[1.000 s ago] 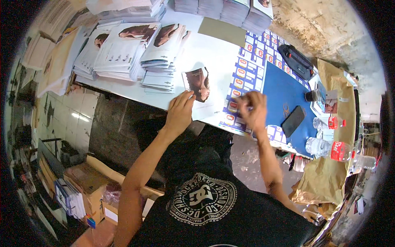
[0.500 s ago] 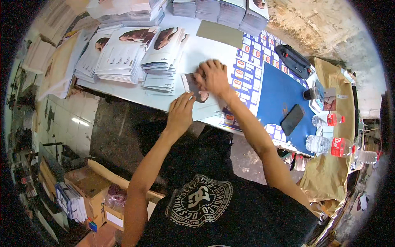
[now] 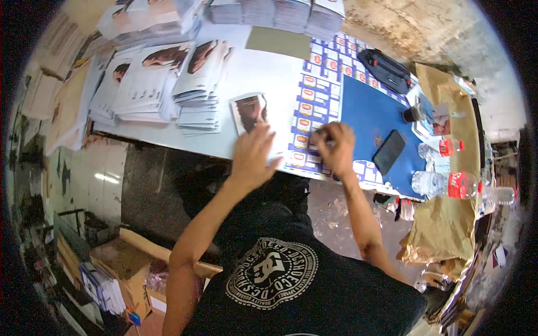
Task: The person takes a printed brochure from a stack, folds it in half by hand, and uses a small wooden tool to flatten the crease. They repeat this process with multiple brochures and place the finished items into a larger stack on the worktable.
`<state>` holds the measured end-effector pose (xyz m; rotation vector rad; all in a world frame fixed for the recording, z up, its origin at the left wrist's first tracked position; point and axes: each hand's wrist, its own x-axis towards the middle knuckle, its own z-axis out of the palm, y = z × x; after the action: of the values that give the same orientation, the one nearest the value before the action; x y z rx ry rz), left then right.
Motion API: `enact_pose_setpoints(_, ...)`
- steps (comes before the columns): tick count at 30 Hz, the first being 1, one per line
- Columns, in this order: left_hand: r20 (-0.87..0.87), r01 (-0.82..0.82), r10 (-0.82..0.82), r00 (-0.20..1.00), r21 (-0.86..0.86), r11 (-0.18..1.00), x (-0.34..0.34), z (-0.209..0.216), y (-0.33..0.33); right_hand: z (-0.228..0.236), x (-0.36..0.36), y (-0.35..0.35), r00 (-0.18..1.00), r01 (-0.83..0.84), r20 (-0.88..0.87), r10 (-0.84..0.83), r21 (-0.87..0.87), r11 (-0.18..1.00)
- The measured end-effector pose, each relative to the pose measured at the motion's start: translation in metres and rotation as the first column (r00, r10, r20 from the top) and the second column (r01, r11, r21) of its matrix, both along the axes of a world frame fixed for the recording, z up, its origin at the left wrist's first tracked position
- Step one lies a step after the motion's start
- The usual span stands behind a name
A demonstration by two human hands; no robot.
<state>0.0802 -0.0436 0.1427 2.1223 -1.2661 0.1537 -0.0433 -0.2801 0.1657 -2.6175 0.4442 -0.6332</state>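
A folded leaflet with a dark brown picture lies on the white tabletop in front of me. My left hand rests over its near end, fingers stretched out and thumb apart. To the right, my right hand is above the blue-and-white patterned sheet. Its fingers are curled around something small and dark that I cannot make out. Left of the leaflet stand piles of similar printed leaflets, the closest being a fanned pile.
More stacks line the back, near a flat olive-grey board. On the right are a blue mat, a phone, a dark cup, a black bag and plastic bottles. Cardboard boxes stand low at left.
My right hand has left the leaflet and moved right, toward the patterned sheet and mat. My left hand has come onto the leaflet's near end. The whole view has shifted slightly.
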Motion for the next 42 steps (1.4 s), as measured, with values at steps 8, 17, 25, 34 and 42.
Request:
enact_pose_setpoints(8,0.113,0.028,-0.023,0.993,-0.045,0.999,-0.037,-0.007,0.042,-0.038,0.056,-0.066,0.956,0.288,0.126,-0.266,-0.202,0.936)
enact_pose_setpoints(17,0.357,-0.059,0.228,0.906,-0.426,0.903,0.1,0.144,0.043,-0.036,0.059,-0.064,0.959,0.275,0.127,-0.253,-0.214,0.937)
enact_pose_setpoints(25,-0.626,0.181,-0.311,0.715,-0.263,0.948,-0.001,0.146,0.022,-0.045,0.045,-0.068,0.95,0.308,0.101,-0.294,-0.169,0.936)
enact_pose_setpoints(34,-0.39,0.521,-0.803,-0.451,-0.845,0.118,-0.183,0.206,-0.044,-0.033,0.061,-0.062,0.96,0.255,0.143,-0.239,-0.112,0.96)
enact_pose_setpoints(42,-0.309,0.613,-0.894,-0.325,-0.788,0.05,-0.195,0.222,-0.095,-0.031,0.056,-0.063,0.957,0.264,0.152,-0.249,-0.085,0.961)
